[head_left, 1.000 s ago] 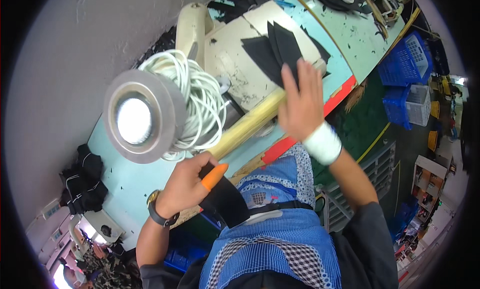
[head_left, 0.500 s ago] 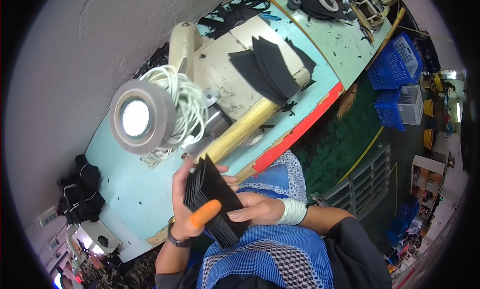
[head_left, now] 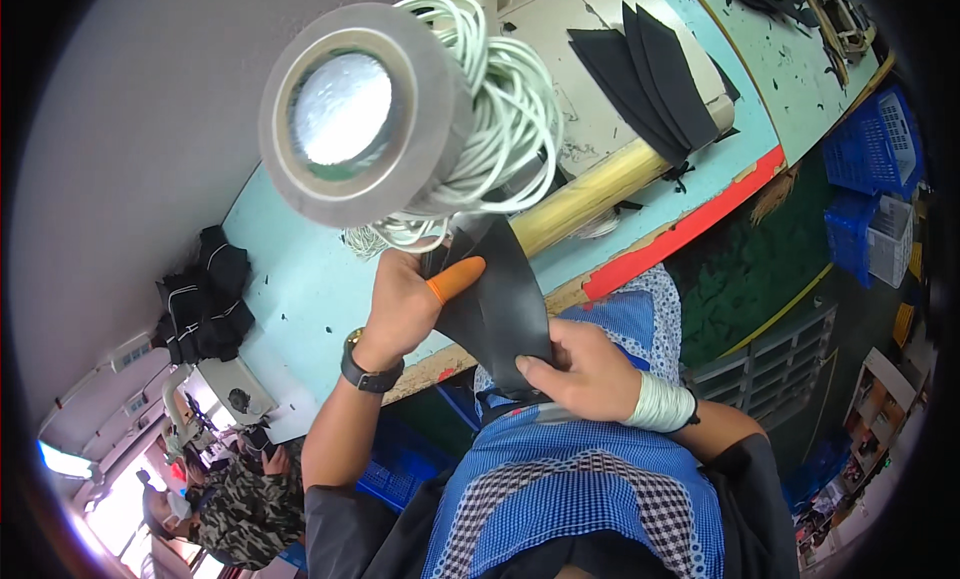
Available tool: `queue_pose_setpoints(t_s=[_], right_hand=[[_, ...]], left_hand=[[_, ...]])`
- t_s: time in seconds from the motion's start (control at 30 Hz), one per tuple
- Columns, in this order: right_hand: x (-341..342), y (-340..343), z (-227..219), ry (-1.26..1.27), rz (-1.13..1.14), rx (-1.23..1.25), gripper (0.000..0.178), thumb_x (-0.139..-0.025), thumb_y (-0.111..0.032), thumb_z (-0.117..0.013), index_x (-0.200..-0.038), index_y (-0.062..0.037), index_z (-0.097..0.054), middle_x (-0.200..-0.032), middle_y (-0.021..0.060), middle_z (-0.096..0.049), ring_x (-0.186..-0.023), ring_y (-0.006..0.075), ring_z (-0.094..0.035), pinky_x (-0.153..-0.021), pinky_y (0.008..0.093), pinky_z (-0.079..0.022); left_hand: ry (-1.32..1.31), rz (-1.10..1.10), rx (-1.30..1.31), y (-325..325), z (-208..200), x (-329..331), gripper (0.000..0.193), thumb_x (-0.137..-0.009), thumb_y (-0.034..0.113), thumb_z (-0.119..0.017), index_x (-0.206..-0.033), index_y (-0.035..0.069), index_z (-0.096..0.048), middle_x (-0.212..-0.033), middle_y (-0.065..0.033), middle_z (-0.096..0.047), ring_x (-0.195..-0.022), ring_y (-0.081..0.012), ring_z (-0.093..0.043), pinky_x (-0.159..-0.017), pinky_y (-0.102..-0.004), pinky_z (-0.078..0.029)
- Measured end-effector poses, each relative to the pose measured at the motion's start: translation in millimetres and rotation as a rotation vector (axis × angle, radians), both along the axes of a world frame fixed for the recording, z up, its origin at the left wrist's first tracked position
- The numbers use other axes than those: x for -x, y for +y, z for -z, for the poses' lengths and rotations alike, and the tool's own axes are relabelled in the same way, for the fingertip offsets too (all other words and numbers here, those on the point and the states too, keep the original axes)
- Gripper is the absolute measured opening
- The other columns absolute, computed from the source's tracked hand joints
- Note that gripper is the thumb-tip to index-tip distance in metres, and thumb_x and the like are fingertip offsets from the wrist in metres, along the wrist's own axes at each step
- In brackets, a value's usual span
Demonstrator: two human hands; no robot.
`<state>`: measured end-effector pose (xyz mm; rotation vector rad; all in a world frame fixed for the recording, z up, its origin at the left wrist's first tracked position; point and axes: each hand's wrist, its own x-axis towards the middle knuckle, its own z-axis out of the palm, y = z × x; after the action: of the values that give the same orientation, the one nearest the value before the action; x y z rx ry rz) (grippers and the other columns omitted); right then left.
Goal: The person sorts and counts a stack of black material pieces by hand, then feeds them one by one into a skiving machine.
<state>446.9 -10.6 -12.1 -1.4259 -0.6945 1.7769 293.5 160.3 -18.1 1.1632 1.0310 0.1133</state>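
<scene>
A stack of black curved panels [head_left: 512, 304], smooth and leather-like, spans the space between my hands just off the table's front edge. My left hand [head_left: 402, 307], with an orange finger cot [head_left: 457, 279] on its thumb, grips the upper end, partly behind the hanging round thing. Lower down, my right hand [head_left: 590, 377] pinches the near end between thumb and fingers. The panels lie fanned, one crossing over another. Beyond them is a cream sewing machine [head_left: 575, 109] with a yellow-wrapped front edge [head_left: 590, 204]; several black curved pieces [head_left: 650, 79] rest on it.
A round grey thing with a silvery centre [head_left: 345, 109] and looped white cord [head_left: 510, 129] hangs close above the hands. Black bundled pieces [head_left: 205, 299] sit at the table's left. Blue baskets [head_left: 870, 144] stand on the right-hand floor; another person [head_left: 240, 509] sits at the left.
The thick folded stack has turned and opened into broad overlapping panels. Both hands now sit farther right in the picture and higher. The view has shifted, bringing the round grey thing closer.
</scene>
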Motion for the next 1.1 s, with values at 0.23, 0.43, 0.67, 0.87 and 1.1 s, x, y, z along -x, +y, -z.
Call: queue_pose_setpoints(t_s=[0.23, 0.43, 0.67, 0.87, 1.1], right_hand=[[0.4, 42.7, -18.4, 0.497, 0.191, 0.28, 0.025, -0.091, -0.014, -0.06, -0.102, 0.0085, -0.059, -0.085, 0.0089, -0.066, -0.072, 0.0115, -0.063, -0.06, 0.0263, -0.05], [0.8, 39.0, 3.4, 0.311, 0.47, 0.15, 0.022, -0.091, -0.016, -0.058, -0.097, 0.0041, -0.062, -0.083, 0.0039, -0.065, -0.071, 0.0089, -0.059, -0.062, 0.0262, -0.048], [16.1, 41.8, -15.0, 0.333, 0.317, 0.148, 0.017, -0.092, -0.015, -0.057, -0.089, 0.0017, -0.061, -0.072, -0.002, -0.056, -0.063, 0.0064, -0.048, -0.056, 0.0267, -0.04], [10.5, 40.8, -8.3, 0.251, 0.394, 0.1, 0.016, -0.09, -0.012, -0.056, -0.086, 0.0026, -0.06, -0.068, -0.0021, -0.056, -0.061, 0.0062, -0.046, -0.054, 0.0272, -0.04], [10.5, 39.7, -12.2, 0.181, 0.53, 0.099, 0.015, -0.089, -0.012, -0.057, -0.09, 0.0016, -0.061, -0.07, -0.0007, -0.057, -0.063, 0.0063, -0.047, -0.056, 0.0268, -0.04]], left_hand=[[0.231, 0.139, -0.198, 34.2, 12.2, 0.6, 0.021, -0.089, 0.021, -0.07, -0.091, 0.0, -0.066, -0.074, -0.0009, -0.066, -0.061, -0.0056, -0.059, -0.055, -0.0214, -0.047], [0.025, -0.121, 0.02, 37.0, 7.2, -4.4, 0.028, -0.092, 0.016, -0.066, -0.115, 0.001, -0.063, -0.104, -0.0029, -0.067, -0.093, -0.0084, -0.062, -0.081, -0.0226, -0.05], [0.381, 0.216, -0.058, 43.6, -20.1, -16.9, 0.032, -0.093, 0.012, -0.063, -0.121, 0.0, -0.06, -0.11, -0.0054, -0.066, -0.095, -0.0122, -0.062, -0.086, -0.0264, -0.05], [0.12, -0.009, 0.215, 54.5, 27.2, 31.1, 0.033, -0.094, 0.016, -0.063, -0.124, 0.003, -0.058, -0.114, -0.0045, -0.063, -0.1, -0.0103, -0.058, -0.09, -0.0248, -0.046], [0.229, -0.084, 0.086, 53.7, 17.2, 5.3, 0.025, -0.095, 0.018, -0.062, -0.116, 0.004, -0.063, -0.1, -0.0003, -0.065, -0.088, -0.0064, -0.058, -0.077, -0.0224, -0.047]])
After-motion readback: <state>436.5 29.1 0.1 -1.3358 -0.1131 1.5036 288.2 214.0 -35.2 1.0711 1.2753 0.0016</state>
